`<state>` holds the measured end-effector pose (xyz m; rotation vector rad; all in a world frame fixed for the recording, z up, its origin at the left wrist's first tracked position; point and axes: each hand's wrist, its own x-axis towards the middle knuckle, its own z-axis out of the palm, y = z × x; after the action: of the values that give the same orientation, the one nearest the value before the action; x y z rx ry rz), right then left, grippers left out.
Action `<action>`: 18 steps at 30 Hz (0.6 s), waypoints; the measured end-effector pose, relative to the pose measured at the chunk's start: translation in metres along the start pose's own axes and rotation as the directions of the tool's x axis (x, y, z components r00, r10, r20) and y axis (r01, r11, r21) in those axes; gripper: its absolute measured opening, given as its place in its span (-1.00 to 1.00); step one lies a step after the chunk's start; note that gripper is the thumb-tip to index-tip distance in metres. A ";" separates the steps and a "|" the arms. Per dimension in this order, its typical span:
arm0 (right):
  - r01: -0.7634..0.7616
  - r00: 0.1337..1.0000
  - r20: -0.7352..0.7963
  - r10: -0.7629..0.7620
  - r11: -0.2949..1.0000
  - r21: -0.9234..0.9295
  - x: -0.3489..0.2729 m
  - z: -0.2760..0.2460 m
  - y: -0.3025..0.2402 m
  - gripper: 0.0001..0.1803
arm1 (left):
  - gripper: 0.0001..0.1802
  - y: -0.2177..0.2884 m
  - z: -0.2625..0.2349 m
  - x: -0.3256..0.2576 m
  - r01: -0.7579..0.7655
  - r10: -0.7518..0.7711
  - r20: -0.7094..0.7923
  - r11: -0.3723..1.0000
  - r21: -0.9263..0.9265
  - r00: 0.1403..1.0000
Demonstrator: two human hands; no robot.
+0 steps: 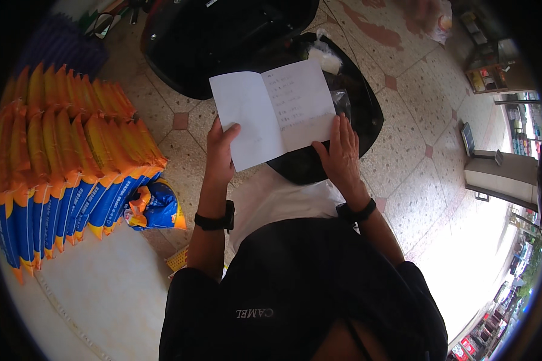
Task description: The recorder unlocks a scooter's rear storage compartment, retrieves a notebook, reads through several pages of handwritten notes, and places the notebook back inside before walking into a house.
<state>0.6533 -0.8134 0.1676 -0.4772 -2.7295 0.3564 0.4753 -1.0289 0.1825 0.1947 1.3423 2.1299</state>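
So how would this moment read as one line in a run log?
left hand: grips left page of open white paper booklet | right hand: flat on right page | left: stacked orange-and-blue plastic bags

- The open notebook (274,111) is matt white paper, smooth.
- The scooter body (223,36) is glossy black plastic.
- The stacked sacks (66,162) are shiny orange and blue plastic film.
- The floor (415,162) is speckled polished stone tile.
- The 2 wristbands (214,221) look matt black.
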 end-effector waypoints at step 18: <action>-0.130 0.990 0.050 0.133 0.989 -0.063 0.009 -0.001 -0.019 0.04 | -0.52 0.002 0.006 -0.004 0.059 -0.062 -0.055 0.997 -0.048 0.997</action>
<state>0.6409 -0.8270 0.1768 -0.6760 -2.7742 0.3267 0.4798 -1.0271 0.1875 0.0746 1.3125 2.1279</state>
